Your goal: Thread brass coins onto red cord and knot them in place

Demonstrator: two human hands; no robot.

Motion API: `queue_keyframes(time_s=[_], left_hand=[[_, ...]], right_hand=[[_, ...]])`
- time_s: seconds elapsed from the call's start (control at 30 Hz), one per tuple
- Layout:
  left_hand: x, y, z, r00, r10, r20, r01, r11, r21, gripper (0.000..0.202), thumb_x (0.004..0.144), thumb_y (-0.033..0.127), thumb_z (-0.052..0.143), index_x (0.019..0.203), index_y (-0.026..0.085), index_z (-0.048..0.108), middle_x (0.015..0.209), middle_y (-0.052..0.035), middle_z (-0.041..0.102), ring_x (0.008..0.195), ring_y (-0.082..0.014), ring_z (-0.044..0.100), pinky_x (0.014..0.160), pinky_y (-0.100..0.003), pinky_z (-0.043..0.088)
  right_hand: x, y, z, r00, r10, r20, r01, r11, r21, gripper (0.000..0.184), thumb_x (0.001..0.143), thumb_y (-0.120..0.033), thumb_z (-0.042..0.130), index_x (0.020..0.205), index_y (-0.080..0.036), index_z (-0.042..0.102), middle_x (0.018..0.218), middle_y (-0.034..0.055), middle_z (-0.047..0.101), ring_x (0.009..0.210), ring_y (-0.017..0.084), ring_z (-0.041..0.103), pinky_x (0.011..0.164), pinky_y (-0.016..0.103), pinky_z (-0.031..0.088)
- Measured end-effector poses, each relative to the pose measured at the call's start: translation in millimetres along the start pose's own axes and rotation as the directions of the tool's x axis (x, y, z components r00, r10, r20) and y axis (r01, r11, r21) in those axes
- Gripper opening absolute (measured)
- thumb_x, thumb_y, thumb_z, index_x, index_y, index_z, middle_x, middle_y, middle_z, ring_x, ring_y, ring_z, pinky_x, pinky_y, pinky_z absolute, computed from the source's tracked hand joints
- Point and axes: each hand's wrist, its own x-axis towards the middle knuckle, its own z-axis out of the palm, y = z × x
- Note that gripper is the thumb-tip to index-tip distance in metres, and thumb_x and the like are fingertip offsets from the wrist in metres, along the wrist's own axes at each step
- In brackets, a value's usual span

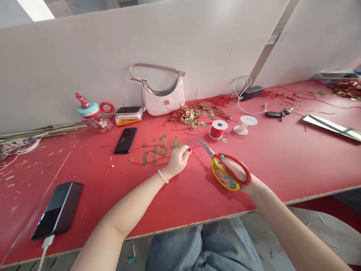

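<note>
My right hand [234, 174] grips scissors [222, 165] with red and yellow handles, blades pointing up-left toward my left hand. My left hand [177, 161] is closed in a pinch on a thin red cord [146, 164] beside loose brass coins [158, 150] scattered on the red table [197, 195]. The cord loops across the table to the left of the coins. A red thread spool [217, 129] and an empty white spool [244, 124] stand just behind the scissors. A heap of coins tied with red cord [197, 113] lies farther back.
A black phone [125, 140] lies left of the coins; another phone [58, 209] charges near the front left edge. A white handbag [163, 94], a toy-topped bottle [94, 113], a charger with cable [251, 92], keys [278, 113] and a metal ruler [332, 128] sit along the back and right.
</note>
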Motion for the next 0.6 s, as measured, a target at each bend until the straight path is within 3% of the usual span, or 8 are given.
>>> queue_keyframes(time_s=[0.1,0.17,0.27,0.33,0.4,0.47,0.5,0.6], left_hand=[[2.3,-3.1,-0.1,0.997,-0.069,-0.042,0.067,0.997,-0.047,0.038,0.091,0.045,0.027,0.066,0.019,0.04,0.055,0.0015,0.04,0.052,-0.0115,0.04,0.054,-0.025,0.034],[3.7,-5.2,0.0,0.992,-0.111,-0.065,0.105,0.991,-0.088,0.039,0.091,0.046,0.027,0.067,0.019,0.041,0.056,0.0013,0.041,0.053,-0.0115,0.042,0.054,-0.024,0.035],[4.5,-7.2,1.0,0.987,-0.139,-0.076,0.129,0.984,-0.126,0.039,0.09,0.046,0.028,0.066,0.019,0.041,0.058,0.0012,0.041,0.053,-0.011,0.041,0.053,-0.023,0.035],[4.4,-7.6,2.0,0.987,-0.143,-0.073,0.132,0.982,-0.137,0.039,0.09,0.046,0.029,0.066,0.019,0.041,0.058,0.0013,0.041,0.053,-0.0106,0.041,0.052,-0.023,0.034],[4.1,-7.3,2.7,0.987,-0.142,-0.073,0.13,0.981,-0.143,0.038,0.09,0.046,0.029,0.066,0.019,0.041,0.058,0.0012,0.042,0.053,-0.0104,0.04,0.052,-0.023,0.034],[3.9,-6.7,3.1,0.988,-0.134,-0.075,0.122,0.981,-0.148,0.037,0.09,0.045,0.029,0.067,0.018,0.041,0.059,0.0013,0.043,0.053,-0.0103,0.04,0.053,-0.023,0.034],[3.7,-6.4,3.2,0.989,-0.131,-0.075,0.119,0.982,-0.149,0.037,0.09,0.045,0.029,0.068,0.018,0.042,0.059,0.0015,0.043,0.053,-0.0103,0.04,0.053,-0.023,0.034],[3.1,-6.0,3.3,0.989,-0.133,-0.062,0.123,0.982,-0.146,0.036,0.09,0.044,0.03,0.069,0.018,0.043,0.056,0.0026,0.041,0.052,-0.0103,0.039,0.053,-0.023,0.033]], right_hand=[[2.8,-9.3,-9.9,0.989,-0.04,-0.144,0.012,0.981,-0.192,0.044,0.073,-0.063,0.046,0.07,-0.021,0.036,0.051,-0.0061,0.034,0.039,0.007,0.031,0.036,0.02,0.024],[7.8,-14.7,-17.7,0.945,-0.093,-0.312,-0.061,0.89,-0.451,0.041,0.07,-0.06,0.052,0.075,-0.021,0.039,0.053,-0.0045,0.041,0.041,0.009,0.037,0.039,0.021,0.028],[16.9,-17.9,-26.8,0.816,-0.29,-0.5,-0.284,0.553,-0.783,0.034,0.071,-0.053,0.054,0.077,-0.02,0.046,0.063,0.0023,0.055,0.05,0.014,0.047,0.045,0.025,0.035],[21.7,-17.8,-28.3,0.783,-0.413,-0.465,-0.324,0.368,-0.872,0.03,0.073,-0.047,0.053,0.084,-0.019,0.054,0.078,0.0094,0.06,0.067,0.022,0.056,0.053,0.03,0.041],[24.8,-18.0,-25.6,0.746,-0.53,-0.403,-0.302,0.269,-0.914,0.031,0.076,-0.04,0.052,0.095,-0.016,0.059,0.097,0.0165,0.06,0.09,0.031,0.055,0.066,0.037,0.045],[27.4,-20.1,-19.2,0.718,-0.612,-0.332,-0.212,0.261,-0.942,0.033,0.077,-0.035,0.051,0.101,-0.015,0.06,0.11,0.0187,0.056,0.104,0.034,0.05,0.077,0.043,0.045],[28.8,-21.9,-14.9,0.733,-0.615,-0.291,-0.123,0.301,-0.946,0.033,0.077,-0.034,0.051,0.104,-0.015,0.06,0.112,0.0175,0.056,0.104,0.033,0.051,0.08,0.044,0.045],[34.0,-29.6,1.3,0.831,-0.536,-0.148,0.208,0.548,-0.81,0.033,0.08,-0.033,0.049,0.108,-0.019,0.059,0.1,0.0089,0.064,0.089,0.022,0.06,0.081,0.037,0.048]])
